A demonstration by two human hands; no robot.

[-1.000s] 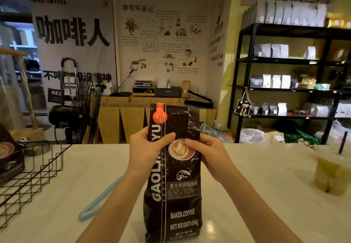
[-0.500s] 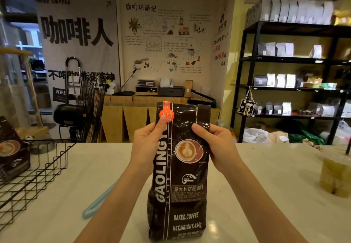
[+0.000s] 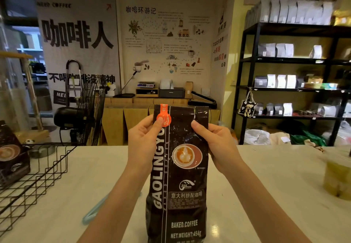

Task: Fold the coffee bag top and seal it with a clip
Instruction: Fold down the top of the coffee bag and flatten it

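A tall black coffee bag (image 3: 178,182) with white lettering and an orange sticker stands upright on the pale counter (image 3: 266,195) right in front of me. My left hand (image 3: 144,144) pinches its upper left edge, thumb on the orange sticker. My right hand (image 3: 214,144) grips the upper right edge just below the flat, unfolded top. A long light-blue clip (image 3: 95,210) lies on the counter to the left of the bag, partly hidden behind my left forearm.
A black wire basket (image 3: 28,182) sits at the left, with another dark coffee bag (image 3: 11,159) inside. A plastic cup of yellow-green drink (image 3: 338,178) stands at the right edge. Behind the counter are a fan (image 3: 89,109) and black shelves (image 3: 292,83) of bags.
Both hands have slid up the bag from around the cup picture to just under the top edge. The top now stands straighter and flatter.
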